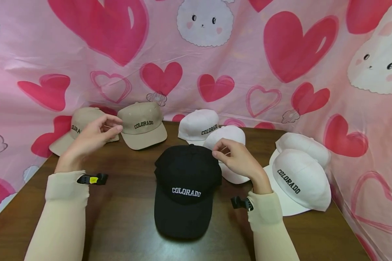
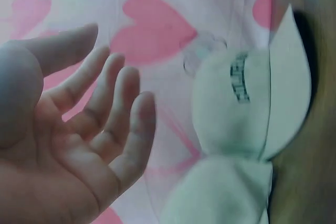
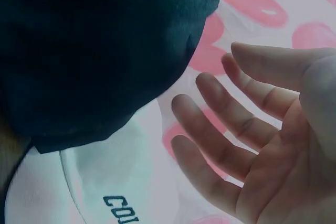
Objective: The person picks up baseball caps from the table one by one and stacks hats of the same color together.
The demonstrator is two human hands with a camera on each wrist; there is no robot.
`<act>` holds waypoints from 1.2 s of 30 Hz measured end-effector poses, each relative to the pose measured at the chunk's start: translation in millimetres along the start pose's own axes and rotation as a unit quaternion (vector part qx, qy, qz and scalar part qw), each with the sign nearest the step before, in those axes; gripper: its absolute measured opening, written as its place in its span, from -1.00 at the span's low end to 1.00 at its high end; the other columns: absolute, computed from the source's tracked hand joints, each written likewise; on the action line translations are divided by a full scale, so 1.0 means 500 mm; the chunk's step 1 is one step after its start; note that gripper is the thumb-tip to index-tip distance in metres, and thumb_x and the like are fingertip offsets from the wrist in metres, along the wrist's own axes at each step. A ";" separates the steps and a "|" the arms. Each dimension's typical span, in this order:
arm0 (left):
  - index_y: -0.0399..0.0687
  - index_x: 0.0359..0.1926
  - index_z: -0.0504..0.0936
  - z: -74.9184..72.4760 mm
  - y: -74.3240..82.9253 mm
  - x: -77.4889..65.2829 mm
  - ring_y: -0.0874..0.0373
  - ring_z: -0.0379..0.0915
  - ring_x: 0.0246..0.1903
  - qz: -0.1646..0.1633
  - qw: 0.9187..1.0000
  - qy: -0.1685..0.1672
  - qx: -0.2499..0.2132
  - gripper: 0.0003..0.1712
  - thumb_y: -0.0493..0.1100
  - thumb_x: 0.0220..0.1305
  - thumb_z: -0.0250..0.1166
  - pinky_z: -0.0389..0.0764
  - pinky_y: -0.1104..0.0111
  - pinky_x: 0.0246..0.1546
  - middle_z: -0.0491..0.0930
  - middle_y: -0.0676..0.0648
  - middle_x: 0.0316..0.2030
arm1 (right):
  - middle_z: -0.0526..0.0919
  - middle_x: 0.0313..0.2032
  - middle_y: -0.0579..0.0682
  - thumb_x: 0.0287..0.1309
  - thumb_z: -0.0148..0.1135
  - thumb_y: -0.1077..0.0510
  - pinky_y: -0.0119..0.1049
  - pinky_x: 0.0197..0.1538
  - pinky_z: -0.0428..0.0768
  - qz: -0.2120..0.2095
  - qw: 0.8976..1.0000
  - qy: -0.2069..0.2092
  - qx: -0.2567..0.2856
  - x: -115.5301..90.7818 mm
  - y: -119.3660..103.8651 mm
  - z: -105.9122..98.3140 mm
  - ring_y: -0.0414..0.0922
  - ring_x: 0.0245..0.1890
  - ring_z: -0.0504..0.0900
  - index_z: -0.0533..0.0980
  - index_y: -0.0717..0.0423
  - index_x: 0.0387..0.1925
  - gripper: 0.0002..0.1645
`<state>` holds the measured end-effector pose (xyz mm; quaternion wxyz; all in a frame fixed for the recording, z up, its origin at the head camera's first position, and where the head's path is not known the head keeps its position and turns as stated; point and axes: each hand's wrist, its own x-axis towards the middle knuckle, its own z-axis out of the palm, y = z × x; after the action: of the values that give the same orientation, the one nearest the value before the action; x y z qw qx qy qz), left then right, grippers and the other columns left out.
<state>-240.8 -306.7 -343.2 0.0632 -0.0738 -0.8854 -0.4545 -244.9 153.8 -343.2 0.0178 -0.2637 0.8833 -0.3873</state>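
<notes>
A black baseball cap (image 1: 186, 206) with white COLORADO lettering rests on the table, brim toward me. My right hand (image 1: 236, 157) hovers by the cap's right back side, fingers loosely bent; the right wrist view shows a gap between the fingertips (image 3: 185, 107) and the black cap (image 3: 105, 51). My left hand (image 1: 93, 136) is raised in front of two beige caps, a left one (image 1: 85, 119) that it partly covers and a right one (image 1: 142, 121). Nothing lies in its relaxed fingers. Behind the black cap are a white cap (image 1: 199, 125) and a second, partly hidden white cap (image 1: 230, 134).
At the right, a white cap (image 1: 300, 177) overlaps another white cap (image 1: 305, 145) behind it. A pink heart-patterned cloth (image 1: 235, 58) hangs along the back and sides of the brown wooden table (image 1: 124, 217). Each wrist wears a black strap.
</notes>
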 end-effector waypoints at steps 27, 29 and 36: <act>-0.16 0.68 -0.46 -0.040 -0.194 -0.022 -0.51 -0.42 0.60 -0.154 0.982 0.105 0.008 0.19 0.23 0.52 0.14 -0.21 -0.41 0.51 -0.39 -0.50 0.63 | 0.67 -0.15 -0.09 0.37 0.42 0.21 -0.01 0.20 0.64 -0.107 0.993 0.049 0.016 -0.001 -0.053 0.012 -0.14 -0.04 0.63 0.65 0.01 -0.10 -0.87; -0.23 0.67 -0.44 -0.044 -0.199 -0.027 -0.59 -0.39 0.57 -0.170 0.980 0.099 0.042 0.20 0.24 0.50 0.14 -0.25 -0.52 0.43 -0.34 -0.57 0.61 | 0.68 -0.15 -0.09 0.36 0.42 0.21 -0.01 0.20 0.64 -0.108 0.993 0.048 0.016 0.000 -0.054 0.013 -0.14 -0.04 0.63 0.66 0.03 -0.09 -0.87; -0.33 0.64 -0.37 -0.056 -0.209 -0.046 -0.74 -0.50 0.49 -0.224 0.970 0.053 0.083 0.08 0.11 0.54 0.10 -0.54 -0.72 0.12 -0.30 -0.64 0.55 | 0.68 -0.13 -0.08 0.34 0.44 0.22 0.01 0.23 0.64 -0.116 0.992 0.050 0.029 0.001 -0.059 0.020 -0.13 -0.04 0.64 0.65 0.06 -0.04 -0.80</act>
<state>-236.5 -391.3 -414.6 0.0126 0.1558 -0.9095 -0.3852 -229.5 130.4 -329.6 -0.0633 -0.3438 0.8351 -0.4247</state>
